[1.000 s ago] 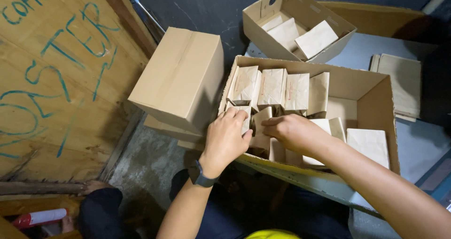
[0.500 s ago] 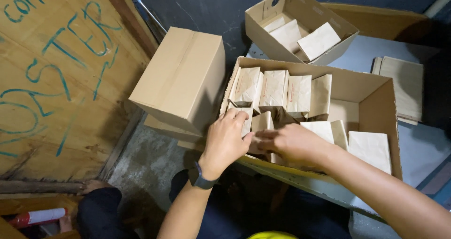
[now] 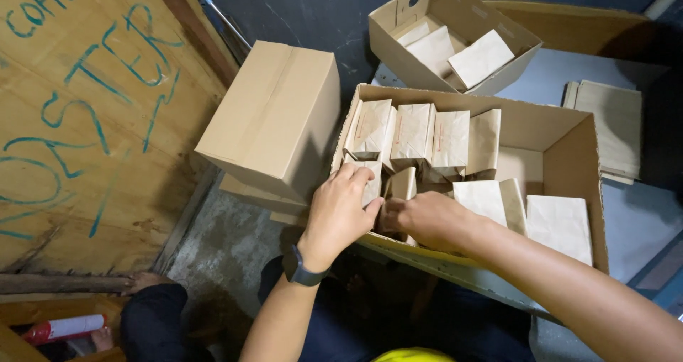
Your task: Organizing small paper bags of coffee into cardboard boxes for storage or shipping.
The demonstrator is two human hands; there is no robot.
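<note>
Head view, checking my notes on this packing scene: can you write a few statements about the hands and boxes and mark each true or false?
1. Both hands reach into the large open carton. True.
2. The left hand wears a dark wristband. True.
3. The closed cardboard box sits right of the carton. False: it sits to its left.
4. The small open box behind is empty. False: it holds brown paper bags.
5. The right hand touches a bag in the near row. True.

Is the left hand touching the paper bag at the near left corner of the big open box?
Touching: the head view shows the left hand with fingers lying on that paper bag.
</note>
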